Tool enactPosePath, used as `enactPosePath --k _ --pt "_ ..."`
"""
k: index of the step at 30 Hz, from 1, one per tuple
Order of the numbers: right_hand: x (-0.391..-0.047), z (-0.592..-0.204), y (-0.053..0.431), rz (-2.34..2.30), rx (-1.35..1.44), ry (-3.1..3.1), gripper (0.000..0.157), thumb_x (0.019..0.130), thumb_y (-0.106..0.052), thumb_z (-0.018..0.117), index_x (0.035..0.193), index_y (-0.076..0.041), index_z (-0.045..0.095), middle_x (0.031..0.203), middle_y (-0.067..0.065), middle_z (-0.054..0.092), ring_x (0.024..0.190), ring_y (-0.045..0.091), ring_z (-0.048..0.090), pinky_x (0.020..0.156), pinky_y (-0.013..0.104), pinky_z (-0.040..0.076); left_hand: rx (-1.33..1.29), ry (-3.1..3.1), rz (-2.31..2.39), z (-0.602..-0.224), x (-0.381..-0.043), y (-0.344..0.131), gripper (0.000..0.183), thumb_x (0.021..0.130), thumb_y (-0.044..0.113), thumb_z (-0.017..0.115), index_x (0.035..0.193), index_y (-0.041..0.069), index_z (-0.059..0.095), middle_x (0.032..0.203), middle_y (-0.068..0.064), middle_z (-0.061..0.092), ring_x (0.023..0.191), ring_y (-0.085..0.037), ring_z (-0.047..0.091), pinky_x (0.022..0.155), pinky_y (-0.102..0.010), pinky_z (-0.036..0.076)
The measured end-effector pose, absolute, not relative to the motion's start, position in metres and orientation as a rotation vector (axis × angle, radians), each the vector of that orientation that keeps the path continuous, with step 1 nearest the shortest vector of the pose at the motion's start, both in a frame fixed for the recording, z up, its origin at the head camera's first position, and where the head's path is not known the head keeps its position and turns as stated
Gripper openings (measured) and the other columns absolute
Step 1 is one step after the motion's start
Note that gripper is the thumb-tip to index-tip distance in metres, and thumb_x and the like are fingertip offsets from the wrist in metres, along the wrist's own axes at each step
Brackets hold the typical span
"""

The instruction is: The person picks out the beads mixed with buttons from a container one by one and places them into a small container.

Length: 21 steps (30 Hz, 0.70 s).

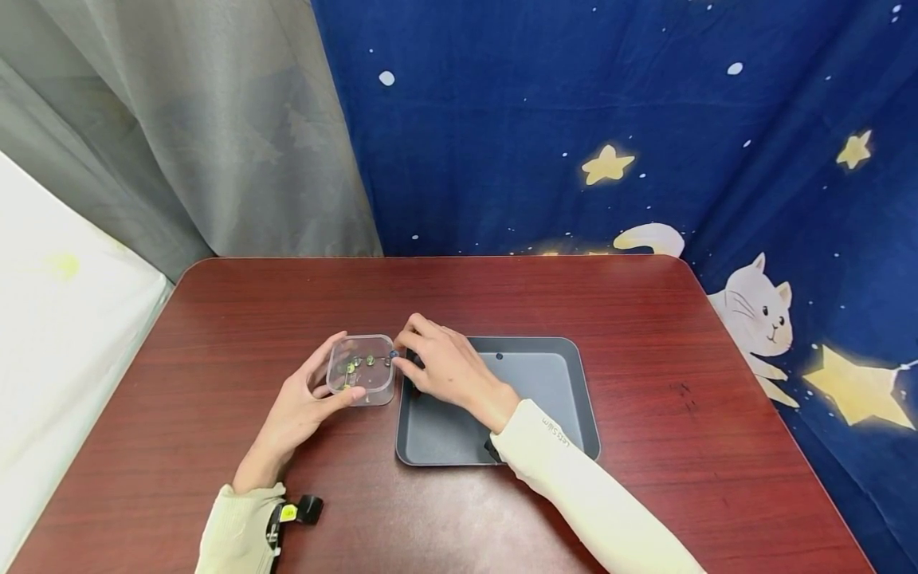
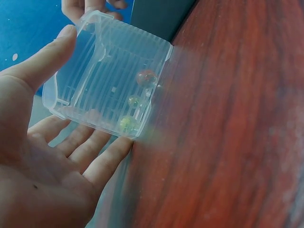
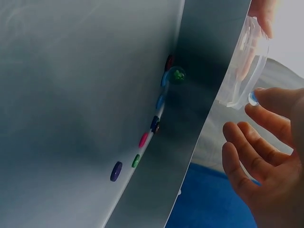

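Observation:
My left hand (image 1: 294, 410) holds a clear plastic box (image 2: 109, 71) between its thumb and fingers, the thumb at the rim. Inside lie several glass marbles, among them a yellow-green marble (image 2: 127, 124) and a reddish marble (image 2: 146, 77). Between thumb and index finger, my right hand (image 1: 455, 368) pinches a blue-and-clear marble (image 3: 253, 98) at the box's right rim. Its other fingers are loosely bent. Below the right hand is a dark grey tray (image 1: 531, 399). Along the tray's wall are a green marble (image 3: 177, 75) and several flat coloured discs, one a purple disc (image 3: 116, 171).
A reddish-brown wooden table (image 1: 645, 494) bears the tray and the box. The tray's raised rim stands close to the box's right side. A small dark disc (image 1: 499, 356) shows near the tray's far wall. Behind the table hang a grey curtain (image 1: 215, 119) and a blue star-patterned curtain (image 1: 502, 143).

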State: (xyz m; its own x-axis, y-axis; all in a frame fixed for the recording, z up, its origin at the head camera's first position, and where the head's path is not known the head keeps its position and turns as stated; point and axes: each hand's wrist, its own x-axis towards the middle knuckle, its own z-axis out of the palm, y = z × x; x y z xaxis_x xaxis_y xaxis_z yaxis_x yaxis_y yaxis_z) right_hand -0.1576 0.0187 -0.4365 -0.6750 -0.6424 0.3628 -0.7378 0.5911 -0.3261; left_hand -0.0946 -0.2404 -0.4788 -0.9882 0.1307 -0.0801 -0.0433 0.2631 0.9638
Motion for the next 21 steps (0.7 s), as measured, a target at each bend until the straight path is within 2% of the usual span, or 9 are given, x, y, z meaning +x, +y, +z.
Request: enactPosePath --k 9,21 --pt "-0.1568 -0.4363 0.0137 0.673 1.163 -2.594 0.014 0.1 -0.031 0.072 0.109 -0.021 0.074 0.107 -0.006 0.059 0.076 0.008 0.056 0.072 0.024 0.049 0.068 2.378 1.811 -0.4798 -0.0944 -0.241 0.089 0.094 0.024 0.08 0.165 0.036 0.027 0.165 -0.01 0.042 0.126 -0.028 0.067 0.086 -0.021 0.059" --pt "-0.1564 -0.4367 0.0097 0.684 1.183 -2.586 0.015 0.101 -0.032 0.071 0.111 -0.022 0.075 0.11 -0.008 0.06 0.079 0.006 0.057 0.073 0.023 0.049 0.064 2.37 1.818 -0.4786 -0.0945 -0.2404 0.09 0.094 0.024 0.08 0.166 0.031 0.026 0.165 -0.009 0.041 0.125 -0.027 0.068 0.086 -0.022 0.06"
